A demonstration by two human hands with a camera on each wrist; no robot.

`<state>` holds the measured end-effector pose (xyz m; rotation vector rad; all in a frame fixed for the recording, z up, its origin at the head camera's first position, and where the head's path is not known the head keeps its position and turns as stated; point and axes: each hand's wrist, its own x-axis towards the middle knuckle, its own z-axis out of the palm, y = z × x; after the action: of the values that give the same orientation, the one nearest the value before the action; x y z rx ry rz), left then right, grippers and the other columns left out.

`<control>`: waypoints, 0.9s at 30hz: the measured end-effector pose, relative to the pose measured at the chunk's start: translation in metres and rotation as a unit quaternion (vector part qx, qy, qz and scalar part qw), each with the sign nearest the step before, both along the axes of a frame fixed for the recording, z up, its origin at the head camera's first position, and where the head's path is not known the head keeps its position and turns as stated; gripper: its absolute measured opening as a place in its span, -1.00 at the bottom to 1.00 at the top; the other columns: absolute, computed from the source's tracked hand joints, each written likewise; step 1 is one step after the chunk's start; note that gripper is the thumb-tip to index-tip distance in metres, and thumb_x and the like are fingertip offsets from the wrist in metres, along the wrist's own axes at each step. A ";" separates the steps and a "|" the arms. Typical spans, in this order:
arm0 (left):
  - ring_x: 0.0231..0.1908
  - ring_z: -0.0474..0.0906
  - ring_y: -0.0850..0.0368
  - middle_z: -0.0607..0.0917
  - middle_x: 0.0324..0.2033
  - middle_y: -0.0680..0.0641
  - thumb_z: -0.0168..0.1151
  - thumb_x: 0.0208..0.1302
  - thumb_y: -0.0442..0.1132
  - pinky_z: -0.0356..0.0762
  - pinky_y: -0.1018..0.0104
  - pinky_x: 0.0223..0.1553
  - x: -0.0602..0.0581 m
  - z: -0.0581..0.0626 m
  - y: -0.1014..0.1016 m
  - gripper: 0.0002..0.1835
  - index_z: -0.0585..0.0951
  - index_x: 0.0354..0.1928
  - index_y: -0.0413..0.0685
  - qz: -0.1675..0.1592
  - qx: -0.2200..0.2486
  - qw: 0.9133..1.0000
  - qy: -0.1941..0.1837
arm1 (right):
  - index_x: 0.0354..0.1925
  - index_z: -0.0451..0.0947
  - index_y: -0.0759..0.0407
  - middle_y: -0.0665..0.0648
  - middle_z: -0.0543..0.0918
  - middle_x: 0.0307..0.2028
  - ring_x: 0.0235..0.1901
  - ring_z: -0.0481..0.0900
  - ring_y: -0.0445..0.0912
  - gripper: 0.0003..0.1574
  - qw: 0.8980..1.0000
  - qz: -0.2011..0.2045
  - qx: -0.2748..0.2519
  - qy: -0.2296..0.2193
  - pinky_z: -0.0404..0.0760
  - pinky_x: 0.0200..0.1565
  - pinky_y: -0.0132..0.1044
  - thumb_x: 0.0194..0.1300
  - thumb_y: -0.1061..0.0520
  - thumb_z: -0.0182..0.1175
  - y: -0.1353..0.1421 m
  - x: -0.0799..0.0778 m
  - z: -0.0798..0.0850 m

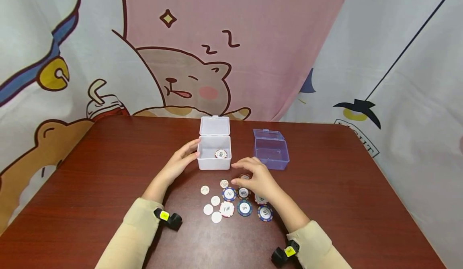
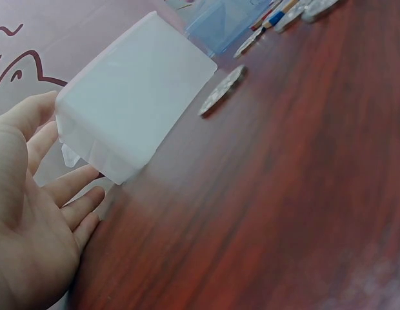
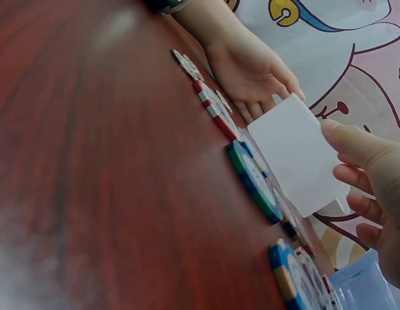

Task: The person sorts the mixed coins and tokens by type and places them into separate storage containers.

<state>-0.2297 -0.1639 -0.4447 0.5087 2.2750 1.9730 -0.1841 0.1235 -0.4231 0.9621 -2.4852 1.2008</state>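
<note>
A white plastic box (image 1: 214,164) stands with its lid up, a red-and-white poker chip (image 1: 221,154) lying inside. Fingertips of my left hand (image 1: 177,163) rest on the box's left side; the left wrist view shows its fingers extended beside the wall. My right hand (image 1: 257,177) hovers over several poker chips just off the box's front right corner. Its thumb and fingers are apart with nothing seen between them. Below it lie a blue chip marked 10 (image 1: 229,194), a white-and-red chip marked 100 (image 1: 227,209) and a green-and-blue chip (image 1: 244,208). Some chips are partly hidden by the hand.
A translucent purple box (image 1: 277,164) with a raised lid stands right of the white one. Several small pale discs (image 1: 207,209) lie left of the chips. A printed cloth (image 1: 275,40) hangs behind the brown table (image 1: 325,180).
</note>
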 end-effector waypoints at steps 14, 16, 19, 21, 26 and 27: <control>0.31 0.22 -0.14 0.33 0.31 -0.30 0.10 0.39 -0.26 0.12 -0.09 0.26 0.001 0.001 0.000 -0.43 0.27 0.40 -0.14 -0.002 0.001 1.000 0.002 | -0.02 0.65 0.12 -0.07 0.63 -0.08 -0.12 0.45 -0.11 -0.49 0.990 0.090 0.060 -0.087 0.48 -0.13 -0.27 0.00 0.14 0.50 0.006 0.009 -0.012; 0.31 0.21 -0.14 0.33 0.31 -0.30 0.11 0.39 -0.25 0.11 -0.09 0.26 0.001 0.001 0.000 -0.43 0.27 0.40 -0.14 0.000 0.000 1.000 0.001 | -0.02 0.65 0.12 -0.07 0.63 -0.08 -0.11 0.45 -0.12 -0.49 0.990 0.097 0.061 -0.084 0.47 -0.11 -0.26 0.00 0.14 0.50 0.007 0.009 -0.013; 0.32 0.20 -0.14 0.33 0.31 -0.30 0.11 0.39 -0.24 0.11 -0.10 0.26 0.001 0.000 0.000 -0.43 0.27 0.40 -0.13 -0.001 -0.001 1.000 -0.001 | -0.02 0.65 0.11 -0.07 0.63 -0.08 -0.11 0.45 -0.14 -0.49 0.990 0.092 0.069 -0.076 0.47 -0.13 -0.27 0.00 0.13 0.50 0.009 0.008 -0.013; 0.32 0.20 -0.13 0.33 0.31 -0.29 0.12 0.39 -0.24 0.12 -0.09 0.26 0.001 0.001 0.001 -0.43 0.28 0.40 -0.11 0.000 -0.005 1.000 -0.002 | -0.03 0.66 0.10 -0.08 0.63 -0.09 -0.14 0.45 -0.14 -0.49 0.991 0.080 0.075 -0.071 0.47 -0.15 -0.27 -0.01 0.13 0.51 0.011 0.008 -0.012; 0.31 0.22 -0.12 0.34 0.30 -0.29 0.11 0.39 -0.28 0.14 -0.08 0.25 0.001 0.001 0.001 -0.45 0.29 0.39 -0.09 0.007 -0.010 1.000 0.001 | -0.04 0.66 0.09 -0.11 0.63 -0.09 -0.16 0.45 -0.15 -0.49 0.991 0.069 0.085 -0.071 0.46 -0.17 -0.27 -0.02 0.11 0.51 0.014 0.007 -0.013; 0.31 0.22 -0.13 0.34 0.30 -0.29 0.10 0.39 -0.30 0.13 -0.09 0.25 0.001 0.001 0.000 -0.45 0.29 0.39 -0.09 0.007 -0.009 1.000 0.001 | -0.03 0.66 0.09 -0.10 0.63 -0.09 -0.15 0.45 -0.15 -0.49 0.991 0.072 0.085 -0.073 0.46 -0.15 -0.28 -0.02 0.10 0.51 0.014 0.006 -0.013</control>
<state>-0.2291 -0.1635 -0.4434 0.4945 2.3027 1.9565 -0.1777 0.1376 -0.4365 1.1547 -2.7102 1.1535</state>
